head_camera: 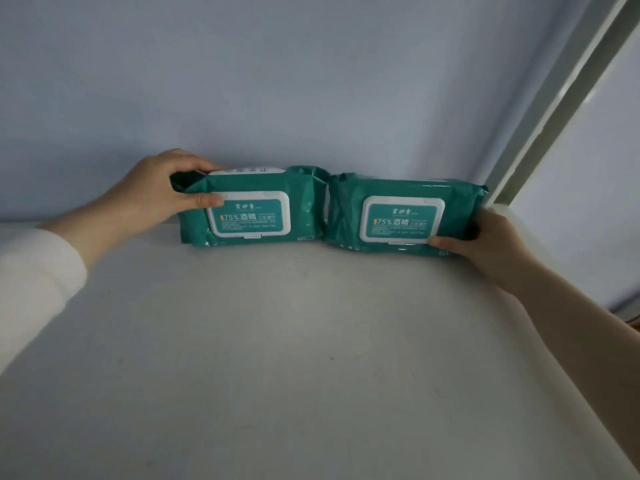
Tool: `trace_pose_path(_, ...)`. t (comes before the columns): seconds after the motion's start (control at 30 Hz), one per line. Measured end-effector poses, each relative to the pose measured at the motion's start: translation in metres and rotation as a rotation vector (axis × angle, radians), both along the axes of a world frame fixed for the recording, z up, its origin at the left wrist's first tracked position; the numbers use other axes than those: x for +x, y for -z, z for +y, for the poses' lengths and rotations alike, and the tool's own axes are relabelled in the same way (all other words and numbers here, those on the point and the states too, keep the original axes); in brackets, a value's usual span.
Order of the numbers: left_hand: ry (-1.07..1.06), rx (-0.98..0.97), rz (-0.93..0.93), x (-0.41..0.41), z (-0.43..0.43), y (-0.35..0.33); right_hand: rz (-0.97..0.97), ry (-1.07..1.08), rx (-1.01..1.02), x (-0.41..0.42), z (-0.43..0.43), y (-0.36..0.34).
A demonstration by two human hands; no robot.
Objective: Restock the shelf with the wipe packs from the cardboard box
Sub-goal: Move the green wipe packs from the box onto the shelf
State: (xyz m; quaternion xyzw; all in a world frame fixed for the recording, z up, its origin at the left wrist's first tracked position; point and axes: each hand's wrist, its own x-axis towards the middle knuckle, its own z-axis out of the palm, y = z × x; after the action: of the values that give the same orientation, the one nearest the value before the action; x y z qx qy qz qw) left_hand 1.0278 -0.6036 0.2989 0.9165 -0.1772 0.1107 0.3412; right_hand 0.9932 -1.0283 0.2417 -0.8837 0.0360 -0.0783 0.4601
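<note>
– Fingers [197,166] of the left hand [162,188]: curled over the top of the left pack [249,216] at its left end, thumb pressed on the front face beside the white lid. Grip confirmed.
– Noted. Right hand [495,247]?
– Thumb flat along the lower front of the right pack [401,220]. Its other fingers go round the pack's right end and I can't see them from here. It holds that pack.
– Position of the packs?
– Both teal, standing on their long edges, lids facing out, at the back edge of the white shelf [277,358], against the blue-grey wall [277,81]. Inner ends touch. Right pack sits in the back right corner, just beside the pale shelf post [554,116].
– Anything behind them?
– Another white lid shows above the left pack's top edge, lettering upside down. Whether it belongs to a separate pack, cannot tell.
– Arms?
– White sleeve [31,271] on the left, right forearm bare.
</note>
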Motion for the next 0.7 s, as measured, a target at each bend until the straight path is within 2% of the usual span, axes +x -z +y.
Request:
trace_pose_path(0.13,0.015,0.016,0.039,0.002,0.004,-0.003,-0.008,0.006,-0.055,0.005,0.001,-0.002)
trace_pose_path(0.3,-0.141,0.064,-0.092,0.007,-0.007,0.004,-0.038,0.101,-0.027,0.017,0.014,-0.004)
trace_pose_path(0.7,-0.153,0.170,-0.150,0.013,-0.012,-0.003,0.035,0.207,-0.130,0.036,0.028,-0.019)
